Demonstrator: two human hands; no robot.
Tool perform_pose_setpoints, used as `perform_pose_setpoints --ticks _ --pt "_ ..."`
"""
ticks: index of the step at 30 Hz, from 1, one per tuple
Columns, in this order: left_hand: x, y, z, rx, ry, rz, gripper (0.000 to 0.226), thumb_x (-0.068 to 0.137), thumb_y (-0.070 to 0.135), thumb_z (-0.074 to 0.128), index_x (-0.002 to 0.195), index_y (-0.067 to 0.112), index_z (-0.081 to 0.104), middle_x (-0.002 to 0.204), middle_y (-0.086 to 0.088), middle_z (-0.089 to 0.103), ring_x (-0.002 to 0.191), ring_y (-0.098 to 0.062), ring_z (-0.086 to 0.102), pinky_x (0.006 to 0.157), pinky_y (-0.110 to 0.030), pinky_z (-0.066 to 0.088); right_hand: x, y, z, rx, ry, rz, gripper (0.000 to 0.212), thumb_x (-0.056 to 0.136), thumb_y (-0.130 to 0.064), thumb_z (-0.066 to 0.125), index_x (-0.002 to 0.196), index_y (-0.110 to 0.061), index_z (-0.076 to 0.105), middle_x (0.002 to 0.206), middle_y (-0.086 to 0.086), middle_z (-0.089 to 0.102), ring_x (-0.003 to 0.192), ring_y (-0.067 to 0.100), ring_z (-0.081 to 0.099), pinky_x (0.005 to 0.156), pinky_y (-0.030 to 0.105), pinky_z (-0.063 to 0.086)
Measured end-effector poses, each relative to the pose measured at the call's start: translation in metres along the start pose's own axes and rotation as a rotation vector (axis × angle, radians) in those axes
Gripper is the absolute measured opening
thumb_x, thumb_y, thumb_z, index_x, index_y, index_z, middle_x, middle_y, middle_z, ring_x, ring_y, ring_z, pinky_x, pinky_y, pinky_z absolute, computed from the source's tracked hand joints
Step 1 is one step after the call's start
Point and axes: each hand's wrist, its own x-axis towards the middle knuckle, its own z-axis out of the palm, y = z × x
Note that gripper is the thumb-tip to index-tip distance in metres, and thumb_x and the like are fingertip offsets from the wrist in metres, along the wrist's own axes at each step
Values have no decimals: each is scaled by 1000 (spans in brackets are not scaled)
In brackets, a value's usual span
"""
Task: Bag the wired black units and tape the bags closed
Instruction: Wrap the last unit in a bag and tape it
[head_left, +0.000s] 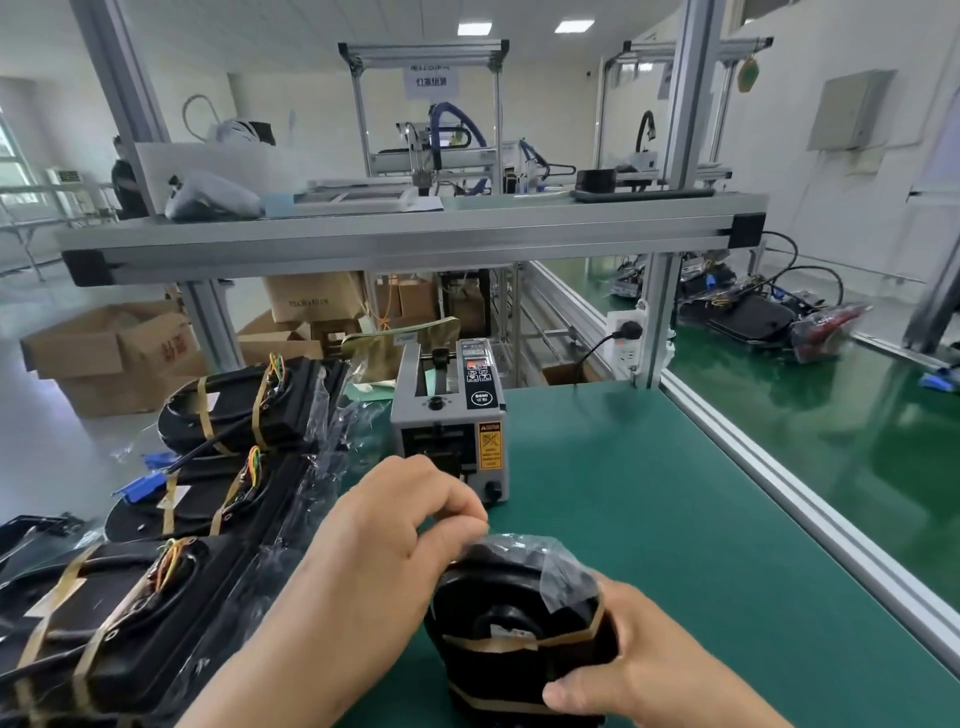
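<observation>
Green bench mat (649, 519) | right hand (644, 670) grips bagged black unit (514, 618) | left hand (395, 525) pinches bag film (524, 548); rigid, probably heavy; film slippery, so I hold the body.

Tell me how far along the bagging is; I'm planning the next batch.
Done: three bagged, wired black units lie stacked at left. In hand: the right hand steadies a fourth black unit while the left hand pinches its clear plastic bag. Left: taping it from the grey tape dispenser.

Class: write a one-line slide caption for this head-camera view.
Left hand pinches the plastic bag over a black unit held by the right hand.
</observation>
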Motion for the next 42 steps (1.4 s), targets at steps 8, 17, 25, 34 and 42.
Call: perform_pose_setpoints --ticks 8,17,25,34,42 --pt "14 -6 3 -84 -7 -66 15 90 26 66 90 41 65 98 20 63 95 3 59 78 -18 42 8 -1 -4 -8 -7 36 73 71 -9 71 136 -38 52 120 0 70 114 22 66 106 51 45" --pt "35 0 -10 -134 -329 76 13 81 16 79 80 29 74 88 12 65 88 -6 63 77 -8 42 15 2 -7 -10 -35 -2 80 70 -9 72 141 -34 47 125 7 67 120 28 61 108 56 41" --pt "57 -9 27 -193 -87 -64 19 88 14 70 72 24 67 74 15 63 65 3 55 65 -9 40 35 9 -25 -172 136 -8 41 66 -5 70 102 -24 63 89 7 67 82 21 62 84 47 52" --pt "67 -16 19 -237 -279 11 20 80 18 80 97 29 75 86 9 62 77 -8 58 74 -13 46 38 26 -30 -87 181 12 57 64 -9 72 119 -21 59 108 20 66 97 38 63 93 59 49" --pt "80 -27 22 -387 -203 -48 3 82 8 76 83 11 78 82 -1 74 81 -20 68 77 -24 54 29 28 -25 -82 183 15 56 65 -14 79 117 -25 61 105 12 70 95 25 67 94 57 48"
